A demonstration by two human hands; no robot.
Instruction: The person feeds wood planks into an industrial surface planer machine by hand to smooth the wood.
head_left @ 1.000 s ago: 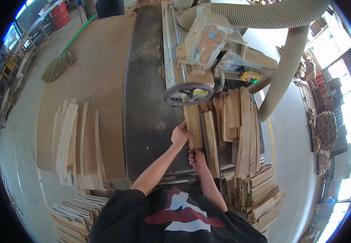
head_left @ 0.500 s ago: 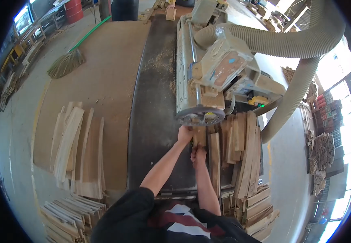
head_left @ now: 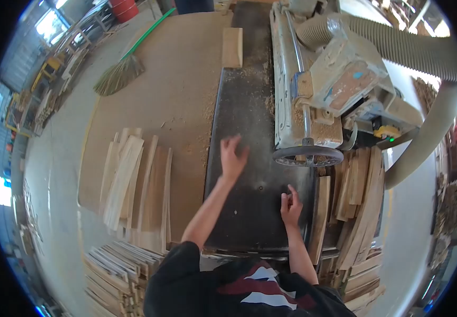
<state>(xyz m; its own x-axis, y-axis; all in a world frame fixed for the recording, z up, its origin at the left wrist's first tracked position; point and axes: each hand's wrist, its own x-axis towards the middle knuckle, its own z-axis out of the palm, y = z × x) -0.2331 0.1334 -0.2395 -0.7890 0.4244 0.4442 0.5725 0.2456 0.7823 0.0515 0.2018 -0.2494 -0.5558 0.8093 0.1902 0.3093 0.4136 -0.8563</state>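
1. Yeah, no readable text, brands, numbers or signs that I could find.
2. The black T-shirt [head_left: 186, 282] had a white and maroon print [head_left: 269, 288] across it, but I couldn't make out any letters.
3. The small blue mark [head_left: 357, 75] on the machine housing [head_left: 339, 87] was too blurry to read, sorry.

Open black tabletop [head_left: 239, 216] left of handwheel [head_left: 308, 156], apparently unobstructed.

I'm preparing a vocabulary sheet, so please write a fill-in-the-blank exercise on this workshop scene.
The broom has a handle coloured ____.
In the picture, it lies to the ____ of the machine.
The left hand and the right hand are both holding ____.
Missing words: green; left; nothing.
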